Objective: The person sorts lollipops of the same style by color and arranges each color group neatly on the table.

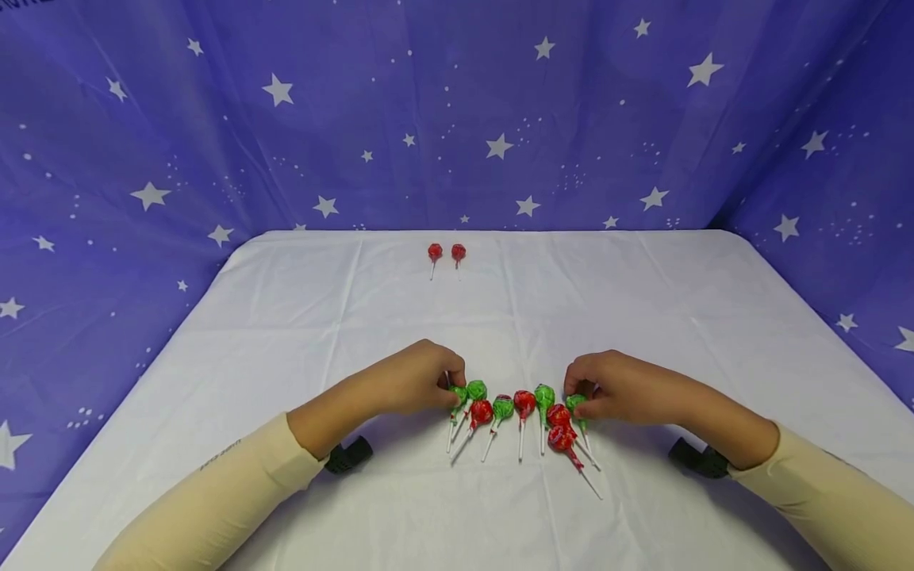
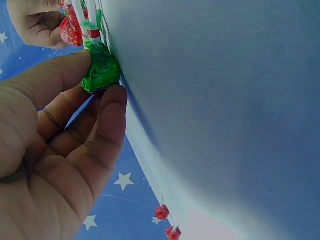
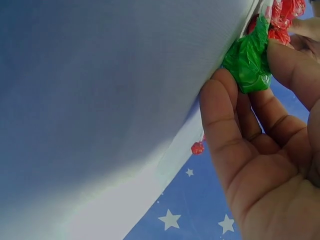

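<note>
My left hand (image 1: 417,379) pinches the wrapped head of a green lollipop (image 2: 102,72) at the left end of a loose row. At the row's right end, my right hand (image 1: 624,387) holds another green lollipop (image 3: 248,62) between thumb and fingers. Between the hands lie a green lollipop (image 1: 476,389), a red lollipop (image 1: 481,412), a second green one (image 1: 503,407), a red one (image 1: 524,402) and a further green one (image 1: 545,396). Two red lollipops (image 1: 561,438) overlap beside my right hand. The white sticks point toward me.
Two red lollipops (image 1: 435,252) stand apart near the far edge of the white-covered table (image 1: 614,293). A purple curtain with white stars (image 1: 443,95) hangs behind and at both sides. Dark wrist cameras (image 1: 350,456) sit under my wrists.
</note>
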`<state>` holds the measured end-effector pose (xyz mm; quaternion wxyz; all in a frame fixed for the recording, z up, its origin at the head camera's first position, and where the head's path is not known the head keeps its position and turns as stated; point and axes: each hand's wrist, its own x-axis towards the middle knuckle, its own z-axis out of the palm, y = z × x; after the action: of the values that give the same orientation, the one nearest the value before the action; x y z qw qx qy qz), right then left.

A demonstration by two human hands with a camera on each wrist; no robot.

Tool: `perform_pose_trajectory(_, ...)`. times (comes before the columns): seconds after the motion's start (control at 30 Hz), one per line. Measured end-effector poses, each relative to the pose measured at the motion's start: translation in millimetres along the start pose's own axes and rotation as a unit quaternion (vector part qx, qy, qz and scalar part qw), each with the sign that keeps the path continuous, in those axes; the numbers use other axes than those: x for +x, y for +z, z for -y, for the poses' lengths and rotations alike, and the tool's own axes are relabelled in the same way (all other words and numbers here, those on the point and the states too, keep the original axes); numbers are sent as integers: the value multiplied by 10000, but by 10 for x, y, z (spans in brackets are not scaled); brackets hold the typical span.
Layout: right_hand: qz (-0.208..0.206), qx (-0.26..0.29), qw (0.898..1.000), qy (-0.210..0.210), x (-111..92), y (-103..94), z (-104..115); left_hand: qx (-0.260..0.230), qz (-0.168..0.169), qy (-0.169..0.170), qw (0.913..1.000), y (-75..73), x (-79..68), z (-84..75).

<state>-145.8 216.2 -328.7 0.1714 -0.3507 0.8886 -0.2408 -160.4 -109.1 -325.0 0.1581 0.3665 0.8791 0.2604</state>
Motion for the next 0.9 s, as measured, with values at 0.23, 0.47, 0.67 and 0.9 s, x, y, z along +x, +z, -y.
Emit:
perform_pose_trajectory(0.23, -6, 43, 10000, -34, -15, -2, -7, -15, 66, -143, 9999, -8, 12, 40)
perform_pose_trajectory(0.47, 50, 8, 10000, 4, -18, 0, 8, -5, 59, -205, 9998, -91, 24, 142)
perform_pose_trajectory(0.67, 16, -54, 10000, -31, -15, -1, 2, 26, -142, -389, 9991, -246, 133, 315)
perform_pose_trajectory(0.9, 31, -10, 10000, -42, -10, -17, 25, -28, -473, -562, 9973, -453, 343, 617)
